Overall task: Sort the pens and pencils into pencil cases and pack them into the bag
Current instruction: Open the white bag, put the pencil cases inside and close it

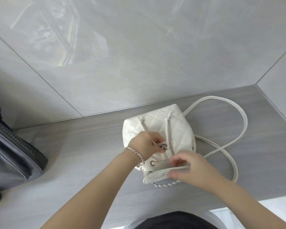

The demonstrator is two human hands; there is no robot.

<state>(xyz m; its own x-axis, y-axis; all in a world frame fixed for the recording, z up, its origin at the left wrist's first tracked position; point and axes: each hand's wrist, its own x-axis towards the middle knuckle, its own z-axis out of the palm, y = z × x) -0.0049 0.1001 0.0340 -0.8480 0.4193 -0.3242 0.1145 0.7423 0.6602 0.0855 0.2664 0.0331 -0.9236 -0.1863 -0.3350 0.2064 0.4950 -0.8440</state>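
Observation:
A small white quilted bag (162, 124) lies on the grey table (82, 146), its mouth turned toward me. My left hand (145, 143) pinches the bag's rim by the metal eyelets and drawstring (168, 134). My right hand (191, 169), blurred by motion, holds the bag's flap (155, 176) at the near edge, above a silver chain (165, 185). White shoulder straps (238, 129) loop out to the right. No pens, pencils or pencil cases show.
A dark grey zipped bag (12, 157) sits at the table's left edge. A pale tiled wall (139, 55) rises directly behind the table. The table's near edge runs at lower right, with my dark clothing (177, 220) below.

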